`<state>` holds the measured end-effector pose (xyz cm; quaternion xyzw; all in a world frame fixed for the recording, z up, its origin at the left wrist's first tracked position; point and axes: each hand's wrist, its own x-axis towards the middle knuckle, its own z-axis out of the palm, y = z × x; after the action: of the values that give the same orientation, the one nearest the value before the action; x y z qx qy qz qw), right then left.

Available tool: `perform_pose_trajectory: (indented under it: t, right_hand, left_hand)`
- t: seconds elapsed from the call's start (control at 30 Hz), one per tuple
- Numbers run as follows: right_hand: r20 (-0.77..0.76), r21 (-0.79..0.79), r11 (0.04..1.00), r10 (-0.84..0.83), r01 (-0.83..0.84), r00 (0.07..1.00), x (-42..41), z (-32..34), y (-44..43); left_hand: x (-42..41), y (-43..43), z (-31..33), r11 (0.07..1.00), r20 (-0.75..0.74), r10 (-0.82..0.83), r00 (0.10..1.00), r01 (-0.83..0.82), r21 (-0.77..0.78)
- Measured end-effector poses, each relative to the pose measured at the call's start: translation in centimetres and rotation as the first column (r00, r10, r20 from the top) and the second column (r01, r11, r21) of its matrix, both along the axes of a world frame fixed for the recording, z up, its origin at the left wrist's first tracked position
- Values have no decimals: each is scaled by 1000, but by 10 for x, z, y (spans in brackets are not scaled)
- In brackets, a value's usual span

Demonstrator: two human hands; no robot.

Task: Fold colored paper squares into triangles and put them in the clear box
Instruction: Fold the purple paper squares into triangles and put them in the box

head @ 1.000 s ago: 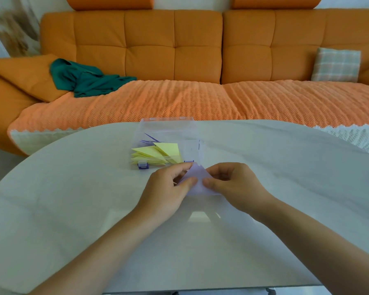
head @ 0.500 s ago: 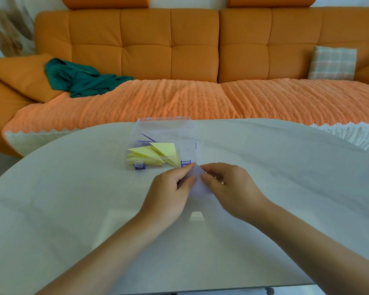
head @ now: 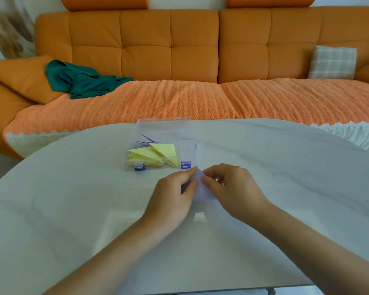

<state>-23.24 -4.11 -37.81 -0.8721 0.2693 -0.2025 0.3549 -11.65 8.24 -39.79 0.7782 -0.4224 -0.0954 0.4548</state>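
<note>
The left hand and the right hand meet near the middle of the desk, fingers curled and knuckles up. Each one pinches the pale lilac paper sheet between thumb and forefinger at its upper edge, the two pinches almost touching. The sheet lies low on the desk between the hands. Most of it is covered by them, so how far it is folded cannot be told.

Just beyond the fingertips, slightly to the left, stands the clear plastic box, open at the top, with two small blue latches on its near side. Inside it, a pile of yellow paper triangles fills the left and front part. A few thin purple paper pieces show behind them.

Both forearms reach in from the lower edge over the pale, rounded desk.

Behind the desk runs an orange tufted sofa whose seat is covered by an orange knitted throw. A crumpled dark green cloth lies on the left part of the seat, against an orange pillow. A pale plaid cushion leans on the backrest at the right.
</note>
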Motion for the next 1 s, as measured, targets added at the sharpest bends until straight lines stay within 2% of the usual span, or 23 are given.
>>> perform_pose_trajectory:
  t: [0.13, 0.27, 0.37, 0.6, 0.7, 0.77, 0.83, 0.93, 1.0]
  right_hand:
    - [40, -8, 1000, -7, 7, 999, 1, 0, 1]
    - [12, 145, 989, -35, 33, 999, 3, 3, -6]
    - [-98, 251, 967, -29, 53, 995, 4, 6, -11]
    - [-266, 121, 990, -37, 71, 963, 10, 4, -6]
    - [-314, 97, 992, -50, 84, 948, 13, 4, -5]
    - [-335, 81, 993, -59, 91, 941, 15, 3, -5]
    - [-353, 64, 993, -67, 96, 933, 16, 2, -4]
    - [-370, 36, 995, -72, 92, 926, 17, 2, -3]
    - [-390, 7, 996, -79, 89, 918, 18, 3, -2]
  left_hand:
    - [1, 0, 1, 1000, -10, 10, 1000, -10, -7]
    - [-1, 0, 6, 999, 35, 9, 999, -7, -36]
    - [1, 1, 7, 1000, -9, 7, 1000, -7, 19]
    - [2, 5, 6, 980, -41, 20, 999, -11, 201]
    - [3, 6, 11, 947, 65, 6, 998, -26, 320]
    - [3, 8, 14, 920, 237, -19, 971, -75, 385]
    - [4, 11, 16, 926, 380, -57, 923, -93, 365]
    - [5, 18, 18, 963, 365, -144, 920, 46, 266]
    - [5, 22, 18, 946, 357, -242, 902, 138, 294]
